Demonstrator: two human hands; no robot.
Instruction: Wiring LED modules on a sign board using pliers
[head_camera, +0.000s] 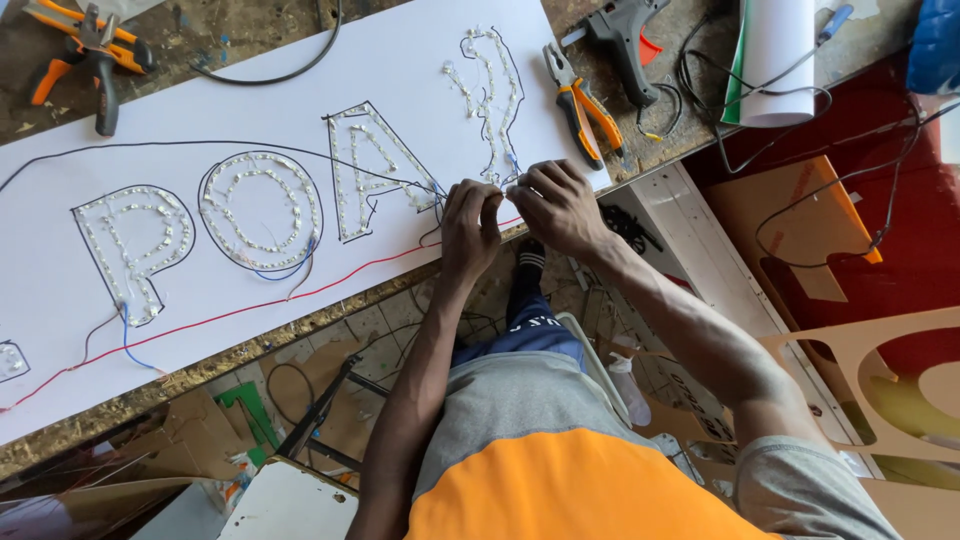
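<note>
We see a worn, scuffed workbench (240, 30) carrying a long white board (250, 290) with outlined letters filled with small lights. Directly on the wood lie orange-handled pliers (582, 105) just beside the board, more orange-handled pliers (85, 50) at the far corner, a black glue gun (625, 40) and a rolled sheet (780, 60).

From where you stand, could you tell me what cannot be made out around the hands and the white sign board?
- Head view: what the left hand and right hand pinch is hidden by the fingers; each grip looks shut, contents unclear.
- The white sign board is cut off by the left edge; its last shape shows only in part.
- The LED modules are too small to count.
- The blue thing at top right is cropped.
</note>
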